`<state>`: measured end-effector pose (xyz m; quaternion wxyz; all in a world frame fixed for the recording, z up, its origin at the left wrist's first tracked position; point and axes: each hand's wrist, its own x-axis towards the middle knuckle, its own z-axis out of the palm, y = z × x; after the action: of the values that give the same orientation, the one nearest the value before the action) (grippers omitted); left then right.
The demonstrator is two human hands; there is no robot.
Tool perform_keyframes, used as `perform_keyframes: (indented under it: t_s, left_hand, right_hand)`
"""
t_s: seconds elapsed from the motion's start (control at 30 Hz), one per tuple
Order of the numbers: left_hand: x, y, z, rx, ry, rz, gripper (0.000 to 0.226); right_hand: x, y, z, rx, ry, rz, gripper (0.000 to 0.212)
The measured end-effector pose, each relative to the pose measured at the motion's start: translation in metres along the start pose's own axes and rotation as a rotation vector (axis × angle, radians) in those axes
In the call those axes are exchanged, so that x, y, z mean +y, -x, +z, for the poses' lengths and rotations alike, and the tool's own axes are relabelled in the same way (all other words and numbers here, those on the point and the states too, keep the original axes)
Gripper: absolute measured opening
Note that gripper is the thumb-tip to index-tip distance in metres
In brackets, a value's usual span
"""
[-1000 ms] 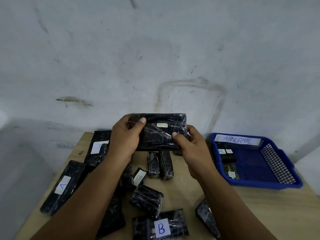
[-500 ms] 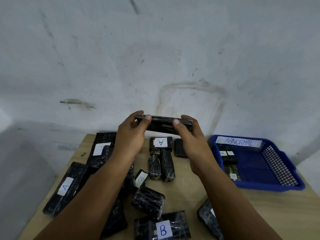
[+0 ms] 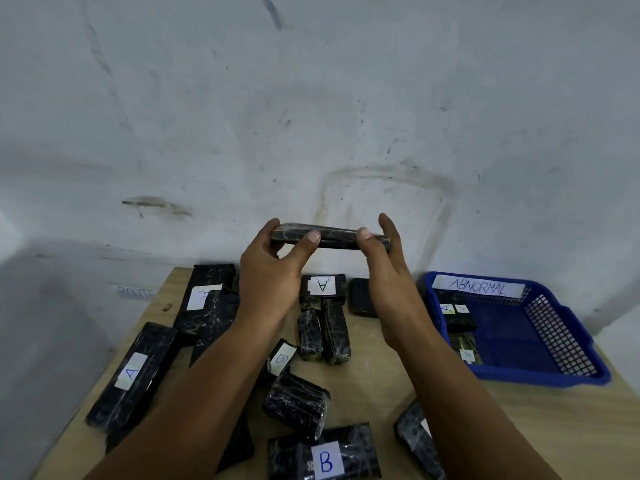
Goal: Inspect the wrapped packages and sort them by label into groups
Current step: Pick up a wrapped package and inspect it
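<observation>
Tilted edge-on since a second ago: wrapped package (image 3: 329, 236), pinched at its ends by left hand (image 3: 273, 271) and right hand (image 3: 388, 268), raised above the surface (image 3: 381, 368). Label hidden; destination group undetermined.

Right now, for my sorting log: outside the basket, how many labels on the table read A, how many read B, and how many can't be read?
A labels: 2
B labels: 2
Unreadable labels: 2
Total: 6
</observation>
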<state>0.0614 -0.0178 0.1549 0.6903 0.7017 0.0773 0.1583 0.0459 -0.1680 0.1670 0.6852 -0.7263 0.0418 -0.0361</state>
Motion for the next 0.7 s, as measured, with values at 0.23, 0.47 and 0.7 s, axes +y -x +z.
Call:
perform_keyframes:
  t_s: [0.23, 0.47, 0.7]
  left_hand:
    - [0.005, -0.006, -0.005, -0.012, 0.102, 0.061, 0.048]
    - [-0.001, -0.006, -0.005, -0.060, -0.025, 0.127, 0.057]
    - [-0.002, -0.012, -0.010, -0.024, -0.063, 0.097, 0.071]
  right_hand:
    - [-0.007, 0.004, -0.011, 0.048, -0.036, 0.034, 0.060]
    - [-0.002, 0.001, -0.014, 0.135, -0.060, -0.033, 0.043]
    - [-0.004, 0.001, -0.015, 0.078, -0.123, -0.033, 0.060]
